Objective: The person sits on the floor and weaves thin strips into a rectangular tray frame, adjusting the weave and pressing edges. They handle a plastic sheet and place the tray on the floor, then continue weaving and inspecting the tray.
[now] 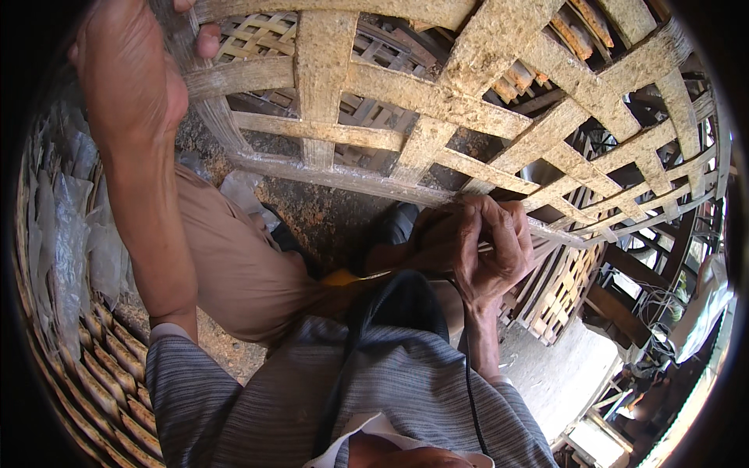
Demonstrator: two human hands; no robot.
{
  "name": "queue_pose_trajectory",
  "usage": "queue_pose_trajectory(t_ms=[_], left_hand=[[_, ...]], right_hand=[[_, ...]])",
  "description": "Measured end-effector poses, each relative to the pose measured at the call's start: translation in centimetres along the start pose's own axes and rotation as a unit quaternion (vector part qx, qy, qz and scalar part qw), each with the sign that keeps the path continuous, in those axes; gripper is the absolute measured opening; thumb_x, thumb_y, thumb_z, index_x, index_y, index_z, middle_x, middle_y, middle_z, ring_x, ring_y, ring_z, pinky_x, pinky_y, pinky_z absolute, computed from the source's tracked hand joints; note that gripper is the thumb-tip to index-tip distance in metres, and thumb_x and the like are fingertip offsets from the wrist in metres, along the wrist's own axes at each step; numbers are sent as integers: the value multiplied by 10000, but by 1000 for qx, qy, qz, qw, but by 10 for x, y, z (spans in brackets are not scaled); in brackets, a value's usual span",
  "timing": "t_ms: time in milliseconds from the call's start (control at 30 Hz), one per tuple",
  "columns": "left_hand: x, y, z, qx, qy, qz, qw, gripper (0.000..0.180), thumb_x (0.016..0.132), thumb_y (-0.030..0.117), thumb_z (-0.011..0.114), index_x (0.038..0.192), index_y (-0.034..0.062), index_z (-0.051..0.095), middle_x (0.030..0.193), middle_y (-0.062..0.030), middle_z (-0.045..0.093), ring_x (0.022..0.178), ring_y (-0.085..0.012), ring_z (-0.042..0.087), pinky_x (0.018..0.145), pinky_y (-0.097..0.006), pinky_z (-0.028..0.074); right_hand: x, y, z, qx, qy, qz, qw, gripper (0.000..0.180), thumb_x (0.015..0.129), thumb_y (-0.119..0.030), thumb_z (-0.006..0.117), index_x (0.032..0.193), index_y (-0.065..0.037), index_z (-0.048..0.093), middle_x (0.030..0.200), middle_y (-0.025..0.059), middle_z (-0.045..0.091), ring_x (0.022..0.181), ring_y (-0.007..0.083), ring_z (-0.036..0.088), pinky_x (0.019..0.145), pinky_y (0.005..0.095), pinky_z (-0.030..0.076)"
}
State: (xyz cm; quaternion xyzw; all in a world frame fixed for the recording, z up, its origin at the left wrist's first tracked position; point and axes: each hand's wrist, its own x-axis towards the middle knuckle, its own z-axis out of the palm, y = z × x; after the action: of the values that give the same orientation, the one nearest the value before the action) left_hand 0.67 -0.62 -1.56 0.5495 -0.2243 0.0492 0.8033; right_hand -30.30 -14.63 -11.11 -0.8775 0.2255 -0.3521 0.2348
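One big lattice panel of broad, pale woven strips spans the space in front of me, tilted, its near rim running above my knees. Nearer to me than that panel is my grey striped shirt, and below its near rim spread my legs in brown trousers. Left of the panel, down beside my arm, long slats lie in a stack, with clear, crumpled plastic sheets over part of it. Beneath the panel's right half sit smaller woven pieces, piled together; farther right of it, a whitish bag lies next to tangled wires. My left hand is wrapped around the panel's left edge, with fingertips showing past the strip. My right hand is at the near rim, fingers bent and bunched; whether they pinch the strip, I cannot tell. Just under that rim shows one dark shoe.
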Motion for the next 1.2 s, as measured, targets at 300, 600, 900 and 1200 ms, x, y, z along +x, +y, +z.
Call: queue_pose_trajectory(t_ms=[300,600,900,1200], left_hand=[[-14,-1,20,57,29,59,996,345,1098,413,592,912,126,626,546,83,435,337,-34,398,261,-201,295],[-9,7,14,63,24,-7,998,374,1089,454,600,901,132,614,545,85,435,344,-41,409,261,-207,289],[-7,-2,10,37,-25,39,998,391,1097,457,581,887,129,614,540,79,437,343,-43,436,258,-205,312],[44,-46,-45,19,-280,202,938,378,1116,425,547,894,128,622,543,75,449,339,-37,453,259,-188,349]], right_hand=[[-4,-2,4,14,24,24,999,173,907,71,751,1048,-16,804,822,40,657,702,116,571,618,254,432],[-4,-9,17,4,56,-17,998,182,885,104,770,1057,45,774,879,122,745,732,171,626,638,281,503],[-6,-9,14,-28,71,28,997,213,868,116,769,1060,27,784,868,105,745,726,171,639,647,282,509],[-2,-16,22,-66,36,-3,997,217,862,68,819,1060,-19,807,773,73,688,620,135,599,568,288,474]])
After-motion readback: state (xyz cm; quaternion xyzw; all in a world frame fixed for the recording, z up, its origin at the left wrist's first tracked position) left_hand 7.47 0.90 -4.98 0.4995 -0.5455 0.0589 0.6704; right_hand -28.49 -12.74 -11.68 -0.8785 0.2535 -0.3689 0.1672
